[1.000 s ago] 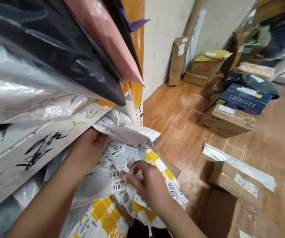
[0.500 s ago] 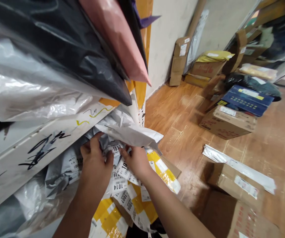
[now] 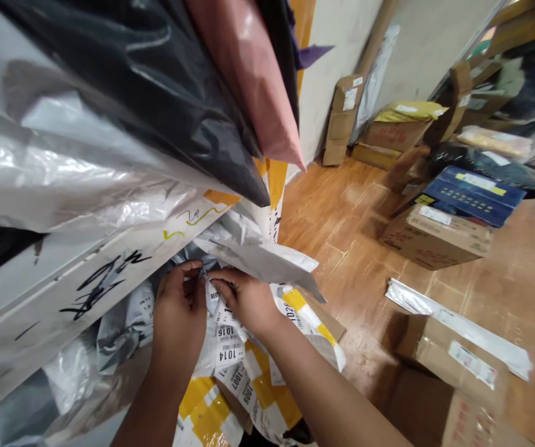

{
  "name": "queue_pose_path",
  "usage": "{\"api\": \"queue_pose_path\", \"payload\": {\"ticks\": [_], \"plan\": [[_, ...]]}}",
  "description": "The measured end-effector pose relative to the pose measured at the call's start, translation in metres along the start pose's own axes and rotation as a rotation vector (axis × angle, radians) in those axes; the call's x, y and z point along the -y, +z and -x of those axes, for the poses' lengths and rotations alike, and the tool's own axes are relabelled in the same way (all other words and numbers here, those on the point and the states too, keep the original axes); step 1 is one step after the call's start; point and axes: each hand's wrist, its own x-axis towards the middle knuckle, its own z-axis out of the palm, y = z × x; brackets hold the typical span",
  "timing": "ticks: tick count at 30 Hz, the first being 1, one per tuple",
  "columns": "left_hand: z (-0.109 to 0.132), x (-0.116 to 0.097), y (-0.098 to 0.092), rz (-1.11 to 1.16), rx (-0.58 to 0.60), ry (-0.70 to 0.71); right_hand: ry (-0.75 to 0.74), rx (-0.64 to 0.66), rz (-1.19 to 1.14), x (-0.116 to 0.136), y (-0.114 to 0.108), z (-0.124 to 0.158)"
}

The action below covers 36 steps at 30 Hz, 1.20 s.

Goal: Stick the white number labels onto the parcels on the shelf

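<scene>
Both my hands are pushed in among upright mail pouches under a white shelf board (image 3: 109, 261). My left hand (image 3: 179, 310) curls its fingers over the top edges of grey and white plastic pouches (image 3: 122, 323). My right hand (image 3: 243, 298) pinches the top of a white pouch beside it, fingertips close to the left hand's. Numbered labels such as 1014 (image 3: 230, 355), 1007 and 1006 show just below the hands. Yellow-and-white pouches (image 3: 267, 385) stand in front of them. A grey-white pouch (image 3: 267, 261) juts out right above the hands.
Black, silver and pink plastic parcels (image 3: 164, 105) overhang from the shelf above. Cardboard boxes (image 3: 435, 236), a blue box (image 3: 475, 195) and a flat white mailer (image 3: 458, 326) lie on the wooden floor to the right. More boxes (image 3: 342, 118) lean against the far wall.
My right hand moved up from the lower labels to the pouch tops and met the left hand, which shifted right. The view swung slightly left.
</scene>
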Motion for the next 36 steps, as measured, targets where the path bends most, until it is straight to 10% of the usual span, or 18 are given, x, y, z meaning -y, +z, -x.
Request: {"api": "queue_pose_path", "payload": {"ticks": [36], "plan": [[-0.008, 0.006, 0.009, 0.115, -0.047, -0.046, -0.159, -0.008, 0.113, -0.024, -0.003, 0.006]]}}
